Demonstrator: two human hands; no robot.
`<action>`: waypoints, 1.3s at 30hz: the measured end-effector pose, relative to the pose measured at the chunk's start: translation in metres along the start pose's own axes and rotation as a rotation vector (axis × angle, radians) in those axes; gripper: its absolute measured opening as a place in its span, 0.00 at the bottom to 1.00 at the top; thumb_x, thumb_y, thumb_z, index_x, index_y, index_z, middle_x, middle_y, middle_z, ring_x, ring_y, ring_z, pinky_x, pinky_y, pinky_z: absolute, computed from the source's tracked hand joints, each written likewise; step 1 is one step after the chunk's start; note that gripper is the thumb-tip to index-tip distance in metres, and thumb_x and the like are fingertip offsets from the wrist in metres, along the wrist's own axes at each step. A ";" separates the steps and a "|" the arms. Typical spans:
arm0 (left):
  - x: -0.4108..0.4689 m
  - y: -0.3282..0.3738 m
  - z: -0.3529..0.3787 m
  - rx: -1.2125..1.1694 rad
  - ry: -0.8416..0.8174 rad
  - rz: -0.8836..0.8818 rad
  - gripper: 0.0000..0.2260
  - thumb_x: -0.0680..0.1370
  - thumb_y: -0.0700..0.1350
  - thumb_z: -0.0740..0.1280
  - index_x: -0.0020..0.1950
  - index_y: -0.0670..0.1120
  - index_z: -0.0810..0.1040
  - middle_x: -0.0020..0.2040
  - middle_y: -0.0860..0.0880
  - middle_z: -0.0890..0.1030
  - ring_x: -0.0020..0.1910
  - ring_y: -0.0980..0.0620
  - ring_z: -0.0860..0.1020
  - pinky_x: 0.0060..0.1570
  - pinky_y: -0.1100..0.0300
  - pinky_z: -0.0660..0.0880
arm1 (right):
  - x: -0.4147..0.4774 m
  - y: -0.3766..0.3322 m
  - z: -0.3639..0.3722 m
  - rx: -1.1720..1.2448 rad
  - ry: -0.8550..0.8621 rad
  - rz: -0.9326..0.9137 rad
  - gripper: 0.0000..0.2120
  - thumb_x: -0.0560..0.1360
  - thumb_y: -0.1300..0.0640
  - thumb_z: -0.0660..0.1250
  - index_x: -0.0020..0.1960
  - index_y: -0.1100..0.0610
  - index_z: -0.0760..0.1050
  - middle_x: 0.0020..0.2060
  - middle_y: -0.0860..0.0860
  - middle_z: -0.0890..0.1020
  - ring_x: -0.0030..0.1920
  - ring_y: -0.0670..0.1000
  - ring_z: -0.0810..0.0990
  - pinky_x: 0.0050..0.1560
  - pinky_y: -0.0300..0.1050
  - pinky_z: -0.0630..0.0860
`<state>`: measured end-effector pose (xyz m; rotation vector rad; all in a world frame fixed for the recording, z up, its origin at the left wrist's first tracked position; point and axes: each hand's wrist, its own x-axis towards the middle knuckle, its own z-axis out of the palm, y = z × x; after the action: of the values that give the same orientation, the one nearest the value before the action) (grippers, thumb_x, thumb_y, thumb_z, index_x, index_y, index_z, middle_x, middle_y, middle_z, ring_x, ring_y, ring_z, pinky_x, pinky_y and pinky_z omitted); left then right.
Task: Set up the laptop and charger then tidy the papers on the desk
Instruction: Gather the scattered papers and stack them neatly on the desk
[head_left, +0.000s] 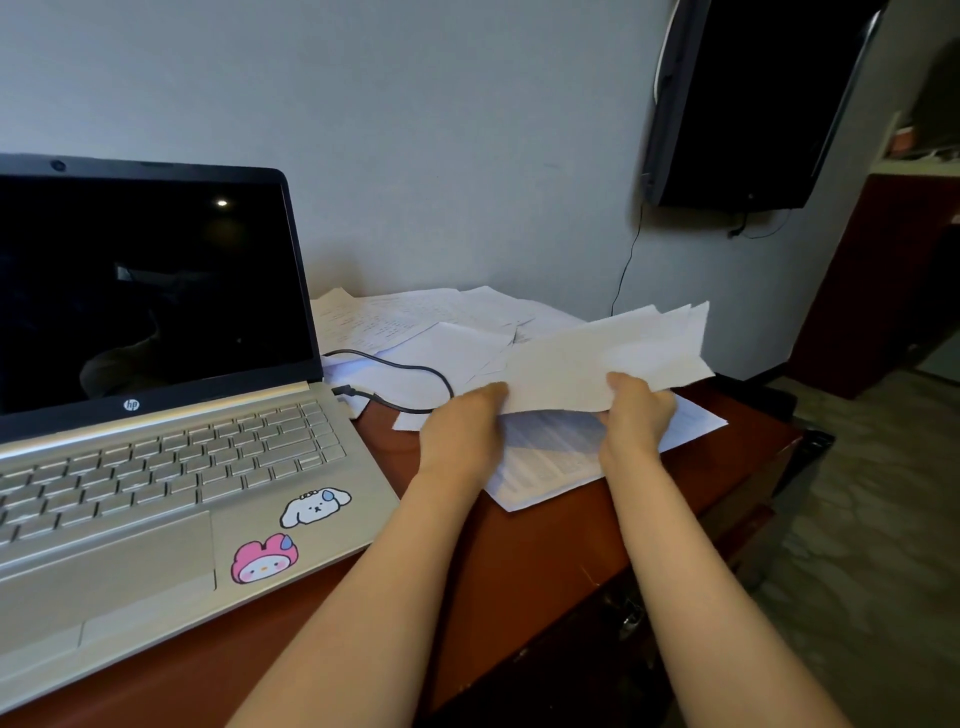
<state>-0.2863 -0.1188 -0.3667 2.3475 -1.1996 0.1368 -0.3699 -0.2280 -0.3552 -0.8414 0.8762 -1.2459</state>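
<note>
White sheaf (597, 358) of pages, held just above the desk (519, 571) by both hands at its near edge. The left hand (457, 431) grips its left corner and the right hand (639, 415) grips near the middle, each with the thumb on top and the fingers hidden beneath. The pages fan unevenly past the right hand.

Directly under the hands a printed sheet (545, 467) lies flat on the red-brown wood, reaching the desk edge. Beyond the left hand, loose papers (405, 317) spread in a heap against the wall. A black cable (405, 374) crosses them, plugs into the laptop's side and disappears behind the left hand.

The laptop (156, 441) stands open to the left of the left hand, screen dark, two cartoon stickers (291, 535) on its palm rest. High above the right hand a dark TV (753, 104) hangs on the wall.
</note>
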 end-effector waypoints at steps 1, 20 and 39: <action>-0.001 -0.002 -0.001 -0.017 0.030 -0.041 0.21 0.79 0.39 0.56 0.71 0.52 0.67 0.66 0.47 0.75 0.64 0.44 0.73 0.57 0.55 0.70 | 0.002 0.000 -0.002 0.015 0.046 -0.019 0.15 0.73 0.70 0.62 0.59 0.64 0.73 0.51 0.56 0.78 0.48 0.54 0.78 0.50 0.47 0.77; -0.006 0.010 -0.012 -0.443 -0.020 0.262 0.14 0.74 0.56 0.61 0.54 0.56 0.81 0.54 0.61 0.82 0.56 0.60 0.77 0.53 0.64 0.72 | 0.019 -0.001 -0.020 -0.271 0.053 0.140 0.11 0.73 0.72 0.58 0.53 0.64 0.71 0.49 0.61 0.79 0.49 0.58 0.76 0.60 0.56 0.73; 0.005 -0.009 -0.014 -0.252 0.111 -0.127 0.15 0.78 0.44 0.58 0.63 0.51 0.73 0.60 0.50 0.78 0.59 0.47 0.75 0.55 0.57 0.70 | 0.021 -0.054 -0.093 -0.571 -0.185 0.255 0.13 0.73 0.72 0.57 0.56 0.65 0.71 0.47 0.57 0.75 0.44 0.57 0.74 0.43 0.45 0.71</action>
<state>-0.2743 -0.1120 -0.3566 2.1573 -0.9524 0.0673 -0.4743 -0.2614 -0.3486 -1.2289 1.1672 -0.6833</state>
